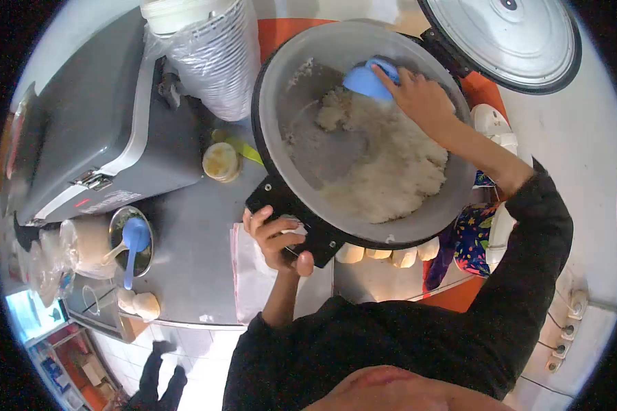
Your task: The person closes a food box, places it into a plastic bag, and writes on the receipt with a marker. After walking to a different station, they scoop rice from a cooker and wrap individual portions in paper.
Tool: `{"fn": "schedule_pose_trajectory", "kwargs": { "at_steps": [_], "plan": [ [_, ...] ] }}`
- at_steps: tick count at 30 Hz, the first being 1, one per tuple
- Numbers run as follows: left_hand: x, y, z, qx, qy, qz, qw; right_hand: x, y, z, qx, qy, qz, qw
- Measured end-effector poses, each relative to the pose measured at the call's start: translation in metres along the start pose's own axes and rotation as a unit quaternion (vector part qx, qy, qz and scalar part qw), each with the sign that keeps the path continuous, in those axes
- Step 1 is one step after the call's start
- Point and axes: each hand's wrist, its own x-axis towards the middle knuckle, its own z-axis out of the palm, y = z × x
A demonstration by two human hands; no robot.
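A large round pot (pixel 301 157) holds white rice (pixel 394 175), heaped mostly along its right and lower side. My right hand (pixel 418 99) reaches inside near the far rim, its fingers on a blue cup-like scoop (pixel 367 81) that touches the rice. At the pot's near left, my left hand (pixel 277 240) is on the black side handle (pixel 319 236), with something small and white between the fingers and palm. What that white thing is cannot be made out.
Left stand a grey cooler box (pixel 130 164), stacked containers in plastic (pixel 216 68), a small jar (pixel 221 162) and a bowl (pixel 144 257) with a blue ladle. A round lid (pixel 511 34) is upper right. Pale round items (pixel 404 257) lie below the pot. Someone's dark-clothed legs (pixel 161 377) show lower left.
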Motion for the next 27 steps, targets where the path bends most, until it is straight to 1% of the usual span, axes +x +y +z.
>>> {"fn": "schedule_pose_trajectory", "kwargs": {
  "at_steps": [1,2,4,5,6,7,9,10,13,14,16,18,21,23,25,26,27],
  "plan": [
    [-0.001,0.0,-0.003,0.008,-0.014,0.001,1.0,0.012,-0.009,0.01,-0.09,-0.002,0.02,0.996],
    [-0.005,0.002,-0.005,0.013,-0.017,-0.024,0.999,0.02,-0.015,0.032,-0.091,-0.004,0.02,0.996],
    [-0.006,0.0,-0.007,0.008,-0.024,-0.02,0.999,0.032,-0.024,0.077,-0.105,0.04,-0.063,0.992],
    [-0.007,-0.001,-0.008,0.004,-0.032,-0.014,0.999,0.042,-0.023,0.08,-0.102,0.032,-0.065,0.992],
    [-0.012,-0.004,-0.01,0.002,-0.036,-0.018,0.999,0.053,-0.02,0.081,-0.038,-0.054,-0.103,0.992],
    [-0.013,-0.005,-0.01,0.001,-0.04,-0.023,0.999,0.063,-0.017,0.071,0.025,-0.137,-0.139,0.98],
    [-0.01,-0.006,-0.011,-0.015,-0.04,0.003,0.999,0.068,-0.006,0.051,0.068,-0.205,-0.19,0.958],
    [-0.003,0.002,-0.011,0.001,-0.051,-0.026,0.998,0.071,0.002,0.068,0.07,-0.221,-0.202,0.951],
    [-0.018,-0.007,-0.013,-0.015,-0.057,0.001,0.998,0.07,0.002,0.069,0.137,-0.332,-0.122,0.925],
    [-0.021,-0.008,-0.015,-0.015,-0.061,0.008,0.998,0.065,0.002,0.07,0.195,-0.315,-0.14,0.918],
    [-0.025,-0.005,-0.021,-0.011,-0.072,0.012,0.997,0.046,0.001,0.095,0.256,-0.306,-0.156,0.904],
    [-0.03,-0.001,-0.028,-0.005,-0.085,0.018,0.996,0.027,-0.013,0.077,0.314,-0.322,-0.162,0.878],
    [-0.036,0.003,-0.037,0.002,-0.101,0.023,0.995,0.024,-0.02,0.022,0.384,-0.381,-0.139,0.83],
    [-0.037,0.006,-0.044,0.008,-0.115,0.025,0.993,0.026,-0.02,0.013,0.4,-0.403,-0.135,0.812],
    [-0.038,0.005,-0.046,0.01,-0.128,0.026,0.991,0.022,-0.028,0.024,0.394,-0.394,-0.162,0.814],
    [-0.038,0.006,-0.049,0.011,-0.137,0.026,0.99,0.011,-0.044,0.024,0.345,-0.35,-0.168,0.855],
    [-0.037,0.009,-0.053,0.012,-0.143,0.025,0.989,0.003,-0.056,0.025,0.32,-0.329,-0.168,0.873]
  ]
}}
